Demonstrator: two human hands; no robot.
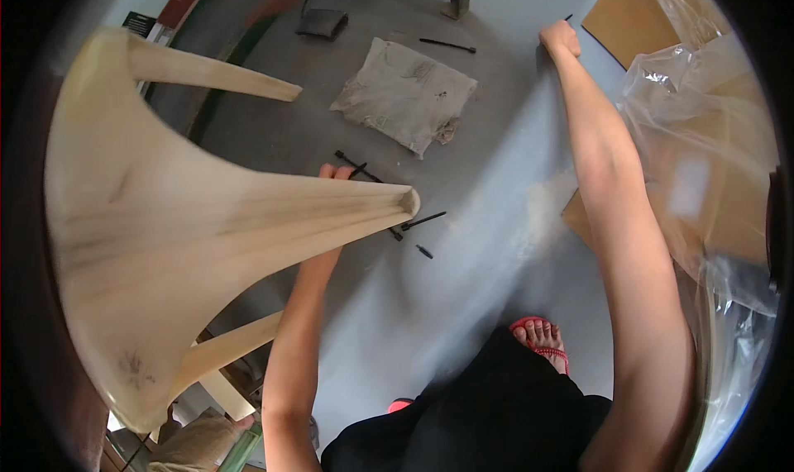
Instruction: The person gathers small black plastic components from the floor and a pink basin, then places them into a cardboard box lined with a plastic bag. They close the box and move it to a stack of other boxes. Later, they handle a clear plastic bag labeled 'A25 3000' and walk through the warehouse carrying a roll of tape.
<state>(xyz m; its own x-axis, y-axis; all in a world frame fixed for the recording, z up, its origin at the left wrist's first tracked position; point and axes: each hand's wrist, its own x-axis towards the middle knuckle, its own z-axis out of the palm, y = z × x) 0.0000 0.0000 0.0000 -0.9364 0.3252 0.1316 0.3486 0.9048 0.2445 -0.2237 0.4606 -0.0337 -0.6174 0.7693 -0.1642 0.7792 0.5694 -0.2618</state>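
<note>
Mostly hidden left hand (333,173), behind stool (157,199), right hand (561,39) holding unclear item (569,16)

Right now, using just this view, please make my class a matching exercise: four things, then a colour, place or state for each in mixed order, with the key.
1. Right hand
2. Left hand
3. Cloth
4. Right sandal

A. Red
B. Partly hidden by a pale wooden leg
C. Grey, spread out flat
D. Closed, a thin black rod jutting out

Pairs: 1-D, 2-B, 3-C, 4-A
</note>
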